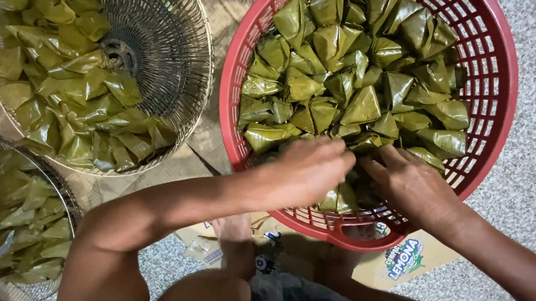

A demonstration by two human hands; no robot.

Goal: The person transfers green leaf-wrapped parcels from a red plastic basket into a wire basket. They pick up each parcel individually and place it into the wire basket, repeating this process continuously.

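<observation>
A red plastic basket [500,66] holds several pyramid-shaped parcels wrapped in green leaf [362,107]. Both my hands reach into its near side. My left hand [307,169] lies curled over parcels at the basket's front, fingers bent down among them. My right hand [407,182] rests beside it, fingers pointing left and touching the parcels next to the left hand. Whether either hand has a parcel gripped is hidden by the hands themselves.
A round wire rack [174,56] at upper left carries more leaf parcels [77,87] spread flat. A second wire rack [66,199] with parcels sits at lower left. Flattened cardboard [411,261] lies under the basket on a speckled floor [530,181]. My knees are at the bottom.
</observation>
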